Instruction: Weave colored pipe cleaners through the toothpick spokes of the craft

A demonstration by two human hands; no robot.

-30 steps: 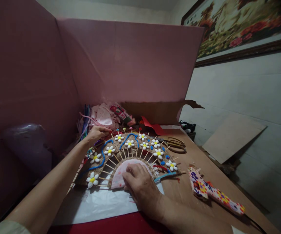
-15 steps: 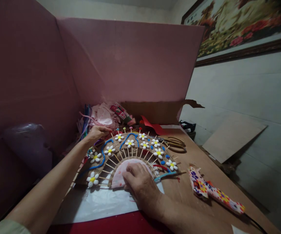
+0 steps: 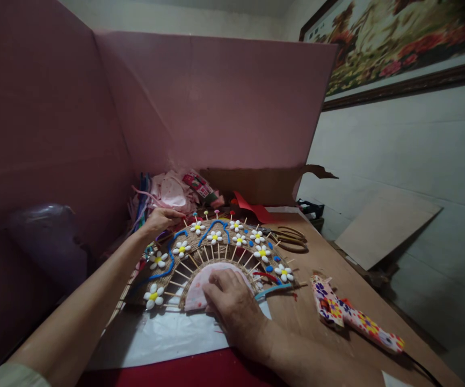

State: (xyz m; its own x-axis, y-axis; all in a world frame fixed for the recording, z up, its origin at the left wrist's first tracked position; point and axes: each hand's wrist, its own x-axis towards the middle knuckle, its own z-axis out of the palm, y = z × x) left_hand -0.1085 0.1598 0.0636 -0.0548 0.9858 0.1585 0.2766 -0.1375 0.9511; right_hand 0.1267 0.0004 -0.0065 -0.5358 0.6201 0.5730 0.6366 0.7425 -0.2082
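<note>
Fingers (flat) of right hand [image 3: 236, 307] press fan [image 3: 200, 246] centre; left hand [image 3: 162, 219] grips rim.

2 tall pink panels [image 3: 216, 102] meet in a corner behind the bench [image 3: 329, 263]. At their foot lies a heap of pink scraps [image 3: 172, 191], with a torn strip of brown cardboard [image 3: 256, 185] and a red paper piece [image 3: 252, 210] to its right. Scissors [image 3: 291, 236] lie flat on the bench, and a flower-patterned glue gun [image 3: 353, 314] rests nearer, well apart from them. A white sheet [image 3: 164, 336] covers the near edge. A framed picture [image 3: 393, 43] hangs on the right wall above a leaning flat board [image 3: 383, 226].
</note>
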